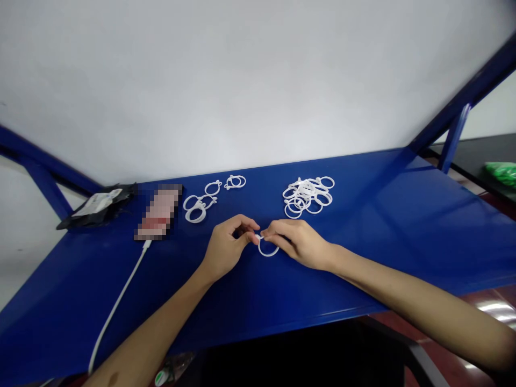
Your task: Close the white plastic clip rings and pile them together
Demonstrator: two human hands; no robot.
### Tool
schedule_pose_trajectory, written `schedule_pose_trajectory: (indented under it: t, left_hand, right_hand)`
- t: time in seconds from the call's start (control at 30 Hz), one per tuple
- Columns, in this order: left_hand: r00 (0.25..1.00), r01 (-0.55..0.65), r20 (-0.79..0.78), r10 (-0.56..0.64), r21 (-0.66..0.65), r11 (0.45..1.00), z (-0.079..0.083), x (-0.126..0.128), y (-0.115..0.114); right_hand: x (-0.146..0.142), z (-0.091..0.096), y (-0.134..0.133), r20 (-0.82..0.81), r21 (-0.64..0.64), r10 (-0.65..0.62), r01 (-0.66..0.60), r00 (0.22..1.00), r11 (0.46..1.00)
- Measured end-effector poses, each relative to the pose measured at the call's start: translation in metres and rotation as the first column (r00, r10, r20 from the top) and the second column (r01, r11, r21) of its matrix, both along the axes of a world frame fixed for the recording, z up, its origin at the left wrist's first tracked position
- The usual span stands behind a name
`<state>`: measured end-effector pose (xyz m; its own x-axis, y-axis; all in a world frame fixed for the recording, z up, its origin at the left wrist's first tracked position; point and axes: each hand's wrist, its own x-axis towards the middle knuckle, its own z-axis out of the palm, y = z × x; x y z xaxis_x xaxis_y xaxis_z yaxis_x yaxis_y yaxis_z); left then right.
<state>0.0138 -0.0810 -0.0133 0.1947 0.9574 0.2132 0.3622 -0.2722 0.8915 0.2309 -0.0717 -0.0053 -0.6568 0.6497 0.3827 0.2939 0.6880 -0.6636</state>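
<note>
Between my two hands, low over the blue tabletop, is a white ring (269, 255) with a small knob at its top. My left hand (229, 242) pinches the ring's upper left part between thumb and forefinger. From the other side my right hand (300, 242) closes its thumb and fingers on the top right of the same ring. The exact spot where the fingertips meet is partly hidden. Beyond my right hand lies a heap of similar white rings (305, 192). Past my left hand a looser group of white rings (196, 212) is spread out.
A phone (160, 210), blurred out, lies at the left with a white cable (117, 307) running to the front edge. Behind it sits a black plastic package (100, 206). The blue table (387, 215) backs onto a pale wall, with slanted blue braces (455, 138) at both sides.
</note>
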Motion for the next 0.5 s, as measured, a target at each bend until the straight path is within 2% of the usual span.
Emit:
schedule_pose_trajectory:
  t: [0.1, 0.17, 0.27, 0.33, 0.4, 0.47, 0.5]
  left_hand:
    - [0.999, 0.027, -0.023, -0.027, 0.002, 1.000, -0.001, -0.001, 0.002]
    - [0.997, 0.018, -0.081, -0.014, 0.052, 0.998, -0.002, -0.001, 0.005]
    - [0.962, -0.022, -0.260, 0.084, 0.232, 0.972, -0.006, 0.001, 0.015]
    - [0.880, -0.016, -0.435, 0.190, 0.373, 0.928, -0.009, 0.002, 0.027]
    - [0.733, 0.038, -0.615, 0.290, 0.463, 0.885, -0.010, 0.003, 0.044]
    - [0.570, 0.073, -0.729, 0.378, 0.504, 0.861, -0.011, 0.003, 0.064]
    - [0.518, 0.056, -0.745, 0.420, 0.519, 0.853, -0.011, 0.002, 0.074]
  right_hand:
    - [0.000, -0.001, 0.002, 0.047, 0.024, 0.029, -0.030, 0.998, 0.999]
    - [0.001, -0.001, 0.005, 0.079, 0.061, 0.004, -0.009, 0.997, 0.998]
    - [0.008, 0.003, 0.017, 0.096, 0.199, -0.170, 0.149, 0.981, 0.969]
    - [0.018, 0.006, 0.030, 0.045, 0.295, -0.354, 0.326, 0.934, 0.898]
    - [0.033, 0.008, 0.045, -0.053, 0.348, -0.530, 0.513, 0.846, 0.785]
    - [0.049, 0.009, 0.061, -0.137, 0.359, -0.657, 0.656, 0.741, 0.664]
    - [0.056, 0.009, 0.067, -0.150, 0.343, -0.692, 0.694, 0.706, 0.633]
